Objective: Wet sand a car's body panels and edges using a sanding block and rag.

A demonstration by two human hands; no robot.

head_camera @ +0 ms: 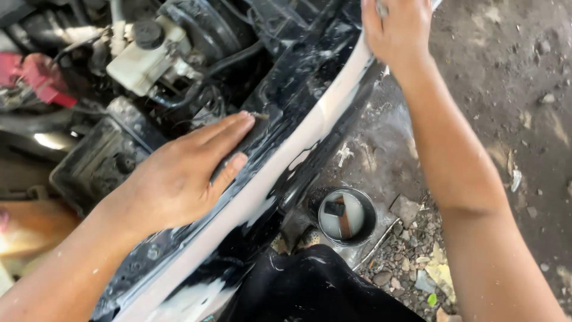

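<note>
My left hand lies flat on the black edge of a car body panel, fingers pressing a dark sanding sheet against it. A pale, whitish strip of sanded filler runs diagonally along the panel edge beside my fingers. My right hand rests on the same panel edge farther up at the top of the view, fingers curled over it; whether it holds anything I cannot tell.
The open engine bay lies to the left with a white fluid reservoir, hoses and a black box. On the dirt ground below stands a small black tub of cloudy water with a piece of sanding block in it. Stones and litter lie around it.
</note>
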